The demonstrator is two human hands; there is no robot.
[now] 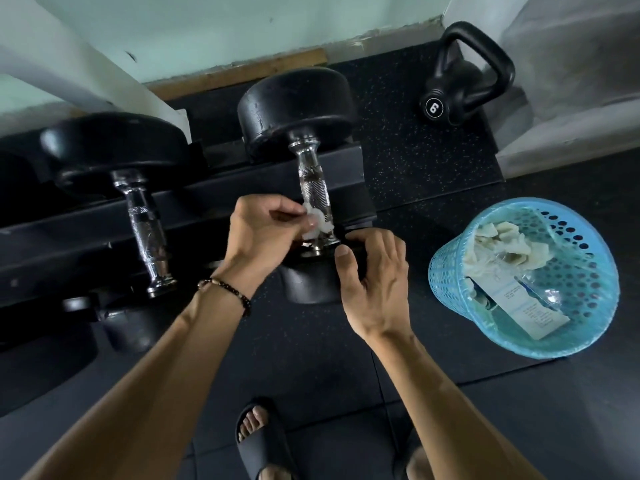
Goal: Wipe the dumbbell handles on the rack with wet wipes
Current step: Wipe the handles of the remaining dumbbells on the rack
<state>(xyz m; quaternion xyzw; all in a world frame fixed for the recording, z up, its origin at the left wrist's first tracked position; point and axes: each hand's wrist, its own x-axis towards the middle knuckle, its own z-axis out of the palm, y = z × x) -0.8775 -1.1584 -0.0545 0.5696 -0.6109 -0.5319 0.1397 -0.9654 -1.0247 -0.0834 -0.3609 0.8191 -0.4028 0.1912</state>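
— Wiping which end? The left hand [263, 233] pinches the wet wipe [318, 221] against the near end of the dumbbell handle [315, 192] on the rack [207, 202]

— Its length runs away from the person, so wipe outward. The right hand [372, 271] curls round the near weight [311, 285]. Black rubber floor [408, 150]; blue basket [526, 275] right

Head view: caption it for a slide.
Left hand wipes a dumbbell handle with a wipe; right hand steadies its head.
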